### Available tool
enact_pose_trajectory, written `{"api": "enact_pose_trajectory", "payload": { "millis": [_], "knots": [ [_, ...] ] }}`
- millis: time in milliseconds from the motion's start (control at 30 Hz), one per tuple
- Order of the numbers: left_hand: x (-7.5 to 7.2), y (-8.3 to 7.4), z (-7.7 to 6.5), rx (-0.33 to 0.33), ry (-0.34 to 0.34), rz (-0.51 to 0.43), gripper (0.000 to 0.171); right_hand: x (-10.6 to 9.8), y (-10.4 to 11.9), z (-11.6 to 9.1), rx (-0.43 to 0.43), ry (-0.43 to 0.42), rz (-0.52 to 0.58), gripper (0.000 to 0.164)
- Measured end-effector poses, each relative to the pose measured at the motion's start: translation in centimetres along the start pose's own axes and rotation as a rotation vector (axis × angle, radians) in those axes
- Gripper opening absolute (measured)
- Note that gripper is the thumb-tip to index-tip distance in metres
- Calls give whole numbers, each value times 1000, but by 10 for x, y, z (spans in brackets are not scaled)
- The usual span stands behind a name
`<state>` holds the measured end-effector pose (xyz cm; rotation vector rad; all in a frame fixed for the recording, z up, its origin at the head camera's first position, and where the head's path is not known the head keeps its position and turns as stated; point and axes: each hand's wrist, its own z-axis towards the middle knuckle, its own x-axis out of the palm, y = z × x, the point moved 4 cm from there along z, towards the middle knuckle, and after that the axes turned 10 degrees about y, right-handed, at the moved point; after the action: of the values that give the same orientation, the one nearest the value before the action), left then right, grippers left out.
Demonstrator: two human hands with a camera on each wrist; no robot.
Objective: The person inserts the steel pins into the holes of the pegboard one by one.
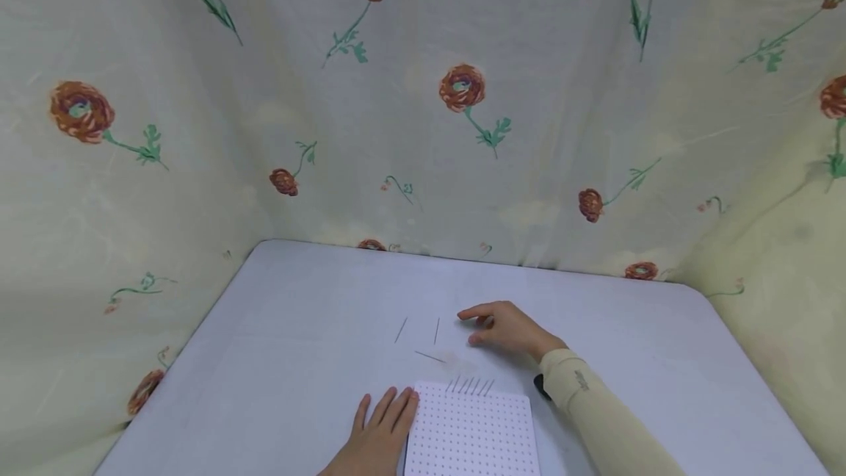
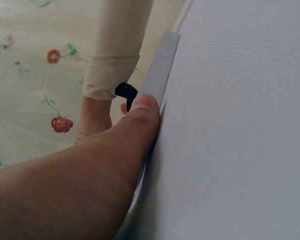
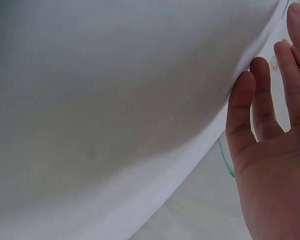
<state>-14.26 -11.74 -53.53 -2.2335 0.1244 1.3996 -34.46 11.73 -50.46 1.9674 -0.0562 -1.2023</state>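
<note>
Well, left hand (image 1: 382, 428): we see its straight fingers touching the left edge of the dotted board (image 1: 472, 432).
Right hand (image 1: 507, 327): apart from the left, thumb and forefinger parted, near the loose sticks (image 1: 437, 331).
Table (image 1: 317, 307): we spot three there, beyond the board's row of sticks (image 1: 469, 386).
</note>
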Motion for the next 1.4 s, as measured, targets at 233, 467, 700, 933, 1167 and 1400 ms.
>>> {"api": "enact_pose_trajectory", "payload": {
  "millis": [233, 467, 700, 933, 1167, 1400],
  "knots": [
    [-1, -1, -4, 33, -48, -10, 127, 2, 2, 18, -57, 12, -75, 43],
    [1, -1, -5, 35, -73, 31, 123, 3, 7, 33, -86, 26, -126, 42],
    [1, -2, -6, 26, -78, 64, 122, 5, 9, 48, -85, 64, -109, 39],
    [1, -1, -5, 23, -77, 63, 123, 5, 13, 54, -35, 88, -48, 38],
    [0, -1, -5, 19, -68, 55, 125, 4, 18, 53, -18, 91, -10, 35],
    [0, -2, -4, 16, -69, 45, 125, 7, 15, 50, 1, 54, -1, 27]
  ]
}}
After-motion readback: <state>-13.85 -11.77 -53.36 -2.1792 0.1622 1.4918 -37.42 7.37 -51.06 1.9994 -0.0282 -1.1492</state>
